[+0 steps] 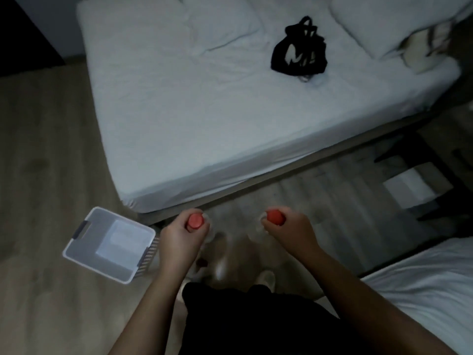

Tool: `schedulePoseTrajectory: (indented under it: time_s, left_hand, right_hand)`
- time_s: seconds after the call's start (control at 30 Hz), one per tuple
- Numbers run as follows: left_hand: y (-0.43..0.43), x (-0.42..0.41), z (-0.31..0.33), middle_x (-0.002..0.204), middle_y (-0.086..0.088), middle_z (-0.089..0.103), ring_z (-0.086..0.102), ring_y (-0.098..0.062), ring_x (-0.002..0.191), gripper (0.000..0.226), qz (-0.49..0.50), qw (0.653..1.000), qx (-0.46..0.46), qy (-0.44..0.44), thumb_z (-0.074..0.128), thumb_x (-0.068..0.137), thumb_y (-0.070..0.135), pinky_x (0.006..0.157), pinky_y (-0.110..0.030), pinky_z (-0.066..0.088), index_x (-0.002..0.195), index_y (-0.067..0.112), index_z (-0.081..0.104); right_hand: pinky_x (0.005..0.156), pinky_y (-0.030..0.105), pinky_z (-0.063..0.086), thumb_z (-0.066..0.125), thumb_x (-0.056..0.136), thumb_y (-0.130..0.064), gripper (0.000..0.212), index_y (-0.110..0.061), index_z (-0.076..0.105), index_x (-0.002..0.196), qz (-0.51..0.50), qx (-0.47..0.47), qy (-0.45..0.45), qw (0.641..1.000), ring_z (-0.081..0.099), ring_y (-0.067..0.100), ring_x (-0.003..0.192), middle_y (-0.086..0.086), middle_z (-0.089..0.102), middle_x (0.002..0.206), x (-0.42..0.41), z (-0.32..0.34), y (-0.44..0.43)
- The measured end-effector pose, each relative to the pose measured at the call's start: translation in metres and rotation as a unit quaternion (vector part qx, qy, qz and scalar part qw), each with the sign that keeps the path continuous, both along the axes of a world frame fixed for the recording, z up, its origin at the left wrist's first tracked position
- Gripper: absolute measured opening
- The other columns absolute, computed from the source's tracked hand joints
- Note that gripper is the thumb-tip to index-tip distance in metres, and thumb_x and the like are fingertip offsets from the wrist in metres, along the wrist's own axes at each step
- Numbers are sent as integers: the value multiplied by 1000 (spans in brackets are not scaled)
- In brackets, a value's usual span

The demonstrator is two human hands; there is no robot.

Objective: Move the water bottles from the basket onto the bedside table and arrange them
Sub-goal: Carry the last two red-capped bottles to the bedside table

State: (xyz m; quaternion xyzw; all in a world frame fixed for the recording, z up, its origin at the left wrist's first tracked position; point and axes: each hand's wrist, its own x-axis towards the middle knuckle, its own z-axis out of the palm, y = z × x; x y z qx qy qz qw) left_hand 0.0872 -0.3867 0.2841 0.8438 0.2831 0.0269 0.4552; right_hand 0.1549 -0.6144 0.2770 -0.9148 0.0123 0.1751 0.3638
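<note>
Two water bottles are held upright above the floor, just off the near edge of the bed [230, 119]. The left bottle [195, 221] and the right bottle [276, 217] each show a round red cap from above; their clear bodies are mostly hidden and blurred below the fists. The left hand [179, 233] is wrapped closed around the neck of the left bottle, and the right hand [289, 229] is closed the same way around the right bottle.

The basket [107, 243], a pale rectangular plastic tub with dark handles and slotted sides, sits on the floor beside the bed's near corner, to the left of the left hand (no bottle shows inside it). The floor [46, 149] is light wood-look planking. The bed carries a white, slightly creased fitted sheet, soft pillows at its far side, and a crumpled black bag [298, 51] with white lettering. A dark bedside surface [409, 180], blurred, stands off the bed's right end, with something white on it. The room is dim.
</note>
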Motion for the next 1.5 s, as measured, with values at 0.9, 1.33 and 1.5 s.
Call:
schedulePoseTrajectory:
  time_s: [0.9,1.33,1.5]
  left_hand:
    - [-338,299,36,76,19,70,64,4,72,21,-402,911,-71,-60,78,63,36,71,-22,51,81,40,67]
    - [-454,484,50,99,5,71,65,-13,90,37,-560,828,-3,-25,77,73,33,86,-38,56,108,29,65]
    - [-493,513,51,88,6,71,66,-12,83,25,-580,814,1,-25,77,73,32,81,-37,57,94,35,64]
  right_hand:
    - [65,16,44,75,75,-21,10,-24,68,81,-355,25,-124,926,62,4,72,-7,68,77,116,53,-328]
    - [70,16,50,75,79,-25,17,-31,65,92,-496,49,-136,856,63,-3,77,-14,66,83,240,66,-416]
    - [59,7,47,76,78,-20,16,-23,68,92,-515,76,-130,844,63,-6,72,-6,69,85,261,60,-448]
